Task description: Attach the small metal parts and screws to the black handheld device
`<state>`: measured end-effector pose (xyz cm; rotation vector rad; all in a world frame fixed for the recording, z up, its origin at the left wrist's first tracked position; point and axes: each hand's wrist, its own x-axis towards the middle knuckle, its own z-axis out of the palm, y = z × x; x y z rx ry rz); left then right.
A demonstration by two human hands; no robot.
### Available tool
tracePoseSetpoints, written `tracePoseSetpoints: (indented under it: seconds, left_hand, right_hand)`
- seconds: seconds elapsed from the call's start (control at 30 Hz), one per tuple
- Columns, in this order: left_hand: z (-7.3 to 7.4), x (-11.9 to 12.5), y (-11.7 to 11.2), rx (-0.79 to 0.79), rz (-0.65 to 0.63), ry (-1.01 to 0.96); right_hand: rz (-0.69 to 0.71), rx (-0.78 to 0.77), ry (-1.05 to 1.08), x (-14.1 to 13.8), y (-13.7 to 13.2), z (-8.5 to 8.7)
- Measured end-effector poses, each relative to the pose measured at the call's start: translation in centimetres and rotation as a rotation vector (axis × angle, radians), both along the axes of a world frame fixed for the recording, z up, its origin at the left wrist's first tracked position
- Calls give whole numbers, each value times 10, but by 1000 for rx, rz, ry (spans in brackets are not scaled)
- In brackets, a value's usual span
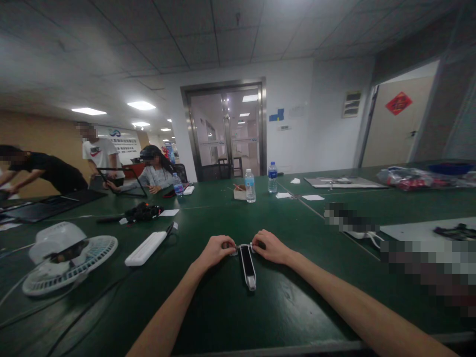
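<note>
A slim, long device point(247, 265) with a white rim and a black middle lies on the green table point(208, 322), its narrow pale end toward me. I cannot tell what kind of device it is. At its far end, a small side piece sticks out to each side. My left hand point(217, 250) pinches the left piece between thumb and fingers. On the right, the fingers of my right hand point(270, 246) are closed on the other piece, which they mostly hide. Both forearms rest low over the table.
To the left are a white fan point(70, 258) lying down, a white power strip point(147, 248) and cables. Two water bottles point(250, 186) and a small box point(240, 192) stand ahead. Plastic-wrapped items point(412, 178) lie at right. Several people point(152, 171) are at the far left.
</note>
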<state>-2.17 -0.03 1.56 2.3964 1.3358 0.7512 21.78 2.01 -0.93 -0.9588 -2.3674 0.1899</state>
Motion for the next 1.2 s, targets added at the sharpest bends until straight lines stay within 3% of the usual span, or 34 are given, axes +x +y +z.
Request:
tracePoseSetpoints:
  seconds: [0.27, 0.43, 0.7, 1.0, 1.2]
  left_hand:
    - [1, 2, -1, -167, 33, -103]
    - [2, 4, -2, -158, 73, -108]
    - [-5, 0, -1, -205, 37, -164]
    - [4, 1, -9, -135, -18, -48]
    - [5, 1, -4, -208, -67, -112]
  right_hand:
    - [27, 3, -2, 2, -1, 3]
    - [15, 18, -10, 0, -2, 3]
    - [-14, 34, -27, -1, -5, 1]
    - [21, 1, -34, 1, -4, 6]
    - [39, -17, -18, 3, 2, 6]
